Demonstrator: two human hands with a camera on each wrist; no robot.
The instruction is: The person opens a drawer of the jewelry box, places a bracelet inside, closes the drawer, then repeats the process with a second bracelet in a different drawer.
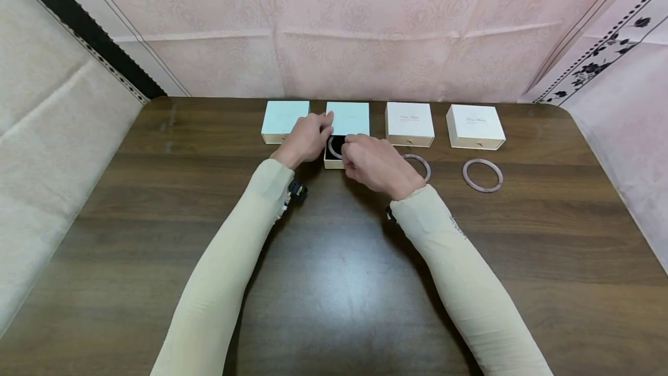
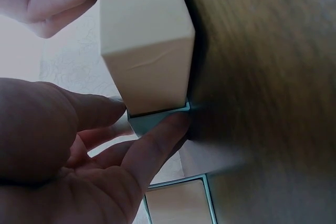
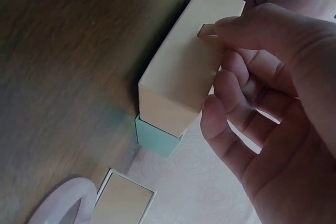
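The second box from the left, a light-blue jewelry box (image 1: pixel 348 118), has its cream drawer (image 2: pixel 142 40) slid out toward me. A pale bangle (image 1: pixel 331 148) lies on the drawer's dark lining, partly hidden by my hands. My left hand (image 1: pixel 307 139) grips the blue sleeve (image 2: pixel 152 123), thumb on one side and fingers on the other. With my right hand (image 1: pixel 378 162) I pinch the small pull tab (image 3: pixel 208 30) on the drawer's front, the other fingers along its upper edge.
Another light-blue box (image 1: pixel 284 118) stands left, with a white box (image 1: pixel 410 122) and a second white box (image 1: pixel 475 126) to the right, all shut. One bangle (image 1: pixel 425 166) lies partly behind my right hand; another bangle (image 1: pixel 482 189) lies before the far-right box. Patterned cloth (image 1: pixel 334 57) hangs behind the wooden table (image 1: pixel 334 306).
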